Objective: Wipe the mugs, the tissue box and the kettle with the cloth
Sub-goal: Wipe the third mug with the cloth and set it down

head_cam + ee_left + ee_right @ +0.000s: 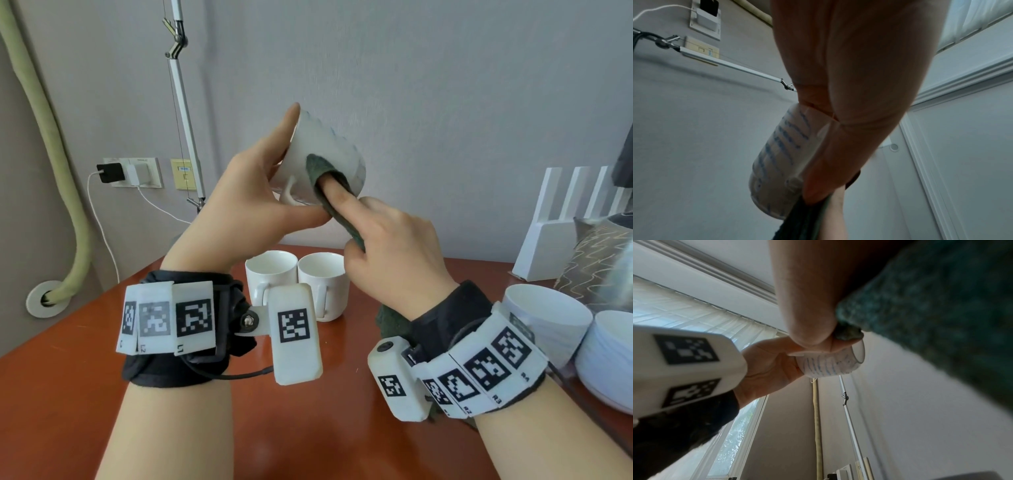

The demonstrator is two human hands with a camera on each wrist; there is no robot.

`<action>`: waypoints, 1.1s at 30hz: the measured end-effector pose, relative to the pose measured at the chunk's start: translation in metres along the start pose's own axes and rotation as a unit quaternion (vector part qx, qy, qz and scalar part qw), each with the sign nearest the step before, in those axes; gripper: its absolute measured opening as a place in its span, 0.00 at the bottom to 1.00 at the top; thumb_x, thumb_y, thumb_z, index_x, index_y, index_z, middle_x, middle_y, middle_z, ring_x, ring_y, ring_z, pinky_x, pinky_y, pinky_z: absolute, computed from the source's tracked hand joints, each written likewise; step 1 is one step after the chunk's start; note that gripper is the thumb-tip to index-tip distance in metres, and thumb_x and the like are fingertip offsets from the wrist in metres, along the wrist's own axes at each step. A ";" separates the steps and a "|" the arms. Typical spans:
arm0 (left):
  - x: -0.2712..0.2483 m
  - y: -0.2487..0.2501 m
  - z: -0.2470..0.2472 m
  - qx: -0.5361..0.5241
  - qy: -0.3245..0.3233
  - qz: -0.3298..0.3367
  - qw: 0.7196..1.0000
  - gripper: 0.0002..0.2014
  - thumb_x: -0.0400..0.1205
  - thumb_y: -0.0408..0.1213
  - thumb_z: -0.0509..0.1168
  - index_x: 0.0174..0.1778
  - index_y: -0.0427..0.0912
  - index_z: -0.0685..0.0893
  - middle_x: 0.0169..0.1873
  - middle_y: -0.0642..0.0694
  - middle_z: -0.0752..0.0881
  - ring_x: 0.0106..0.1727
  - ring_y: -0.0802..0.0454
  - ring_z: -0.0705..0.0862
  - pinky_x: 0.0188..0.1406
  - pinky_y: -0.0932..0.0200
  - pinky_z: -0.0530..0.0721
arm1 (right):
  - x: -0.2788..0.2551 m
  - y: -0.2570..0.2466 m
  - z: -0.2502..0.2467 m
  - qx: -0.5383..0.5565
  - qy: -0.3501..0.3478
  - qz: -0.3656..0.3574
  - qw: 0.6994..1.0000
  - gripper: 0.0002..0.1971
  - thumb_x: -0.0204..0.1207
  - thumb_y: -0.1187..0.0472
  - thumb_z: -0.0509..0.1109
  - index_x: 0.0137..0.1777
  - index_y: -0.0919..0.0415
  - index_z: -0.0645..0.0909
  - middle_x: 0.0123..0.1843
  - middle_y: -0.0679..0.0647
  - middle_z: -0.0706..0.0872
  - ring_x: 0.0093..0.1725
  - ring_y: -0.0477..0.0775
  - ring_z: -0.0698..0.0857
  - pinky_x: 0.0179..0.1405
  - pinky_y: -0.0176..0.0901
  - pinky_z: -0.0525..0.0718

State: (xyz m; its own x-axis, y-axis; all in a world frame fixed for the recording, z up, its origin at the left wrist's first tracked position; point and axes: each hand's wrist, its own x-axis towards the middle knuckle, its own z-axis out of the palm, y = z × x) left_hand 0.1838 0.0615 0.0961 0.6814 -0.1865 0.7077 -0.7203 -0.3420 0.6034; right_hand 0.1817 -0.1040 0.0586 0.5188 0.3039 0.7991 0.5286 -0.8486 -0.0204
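With our left hand (253, 202) we hold a smooth white mug (329, 150) tipped on its side in the air above the tabletop (85, 359), fingers and thumb curled round its base end and handle, faint blue marks on its glazed wall. Our right hand (387, 246) grips the nubbly dark green cloth (320, 171) and pushes it with a straight forefinger into the mug's mouth, so we judge the inside wipe is in hand and next calls for turning the mug to sweep the wall. Two plain white mugs (294, 274) stand touching on the glossy reddish tabletop below; we see no kettle or tissue box.
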 end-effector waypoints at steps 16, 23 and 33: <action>0.000 0.001 -0.002 -0.086 0.050 -0.004 0.995 0.54 0.61 0.30 0.79 0.84 0.42 0.61 0.70 0.53 0.81 0.69 0.61 0.81 0.74 0.50 0.77 | 0.000 0.007 -0.005 0.002 -0.065 0.097 0.993 0.47 0.69 0.69 0.62 0.86 0.51 0.42 0.29 0.45 0.64 0.26 0.42 0.64 0.24 0.36 0.59; 0.003 -0.001 0.001 -0.101 0.038 0.008 0.994 0.53 0.63 0.34 0.81 0.84 0.43 0.63 0.68 0.52 0.83 0.69 0.55 0.81 0.73 0.40 0.76 | 0.002 0.015 -0.003 0.304 0.123 0.185 0.926 0.43 0.70 0.62 0.63 0.85 0.45 0.51 0.32 0.49 0.77 0.31 0.45 0.77 0.32 0.47 0.81; 0.003 -0.001 0.017 -0.157 -0.056 0.018 0.986 0.47 0.69 0.26 0.79 0.82 0.41 0.64 0.69 0.49 0.83 0.71 0.52 0.81 0.68 0.50 0.80 | 0.009 0.014 -0.008 0.594 0.068 0.228 0.768 0.45 0.62 0.44 0.78 0.79 0.46 0.63 0.62 0.39 0.86 0.60 0.37 0.84 0.58 0.35 0.82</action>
State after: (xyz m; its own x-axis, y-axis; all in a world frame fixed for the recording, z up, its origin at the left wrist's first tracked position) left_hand 0.1891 0.0456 0.0915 0.6514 -0.3007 0.6966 -0.7374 -0.0350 0.6745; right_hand 0.1882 -0.1166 0.0702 0.7997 -0.0249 0.5999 0.5950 0.1658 -0.7864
